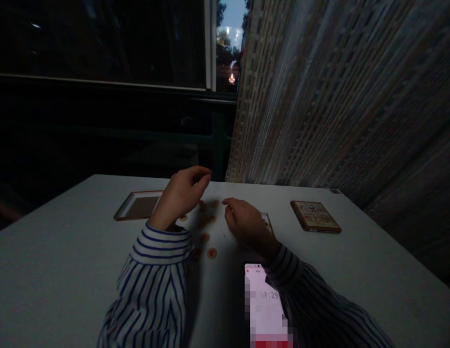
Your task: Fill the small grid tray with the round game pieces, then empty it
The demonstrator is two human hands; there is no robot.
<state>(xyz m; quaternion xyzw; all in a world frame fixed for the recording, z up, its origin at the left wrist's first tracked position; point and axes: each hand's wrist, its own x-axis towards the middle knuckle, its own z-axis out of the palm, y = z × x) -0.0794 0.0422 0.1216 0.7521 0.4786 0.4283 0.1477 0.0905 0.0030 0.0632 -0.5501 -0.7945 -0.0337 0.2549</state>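
My left hand point(181, 195) is raised a little above the white table point(65, 261), its fingers curled into a pinch; whether anything sits between them is too dark to see. My right hand point(244, 222) rests low on the table with its fingers bent inward, next to a small tray partly hidden behind it. Several small round tokens point(211, 253) lie scattered on the table between and below both hands. Both sleeves are white with blue stripes.
An open box tray point(137, 205) lies at the left rear of the table. A box lid with a printed picture point(315, 216) lies at the right rear. A lit phone point(264, 304) lies near the front edge. A dark window and a patterned curtain stand behind.
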